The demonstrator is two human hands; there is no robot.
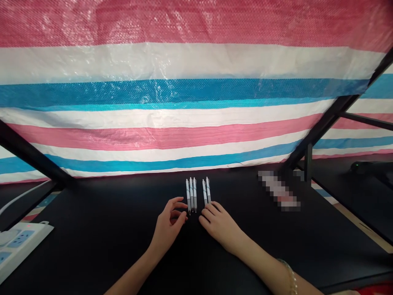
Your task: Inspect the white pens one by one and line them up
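Three white-and-grey pens (191,194) lie side by side on the black table, their tips toward me. My left hand (172,219) is just left of them, its fingers curved and apart, with the fingertips close to the leftmost pen; whether they touch it I cannot tell. To the right, two more pens (206,190) of the same kind lie close together. My right hand (219,223) has its bent fingers closed over the lower ends of these two, hiding their tips. A narrow gap separates the two groups.
A white power strip (26,246) sits at the left edge of the black table (116,213). A blurred-out item (279,191) lies at the back right. Black frame bars (319,131) slope along both sides, and a striped plastic sheet (172,135) hangs behind.
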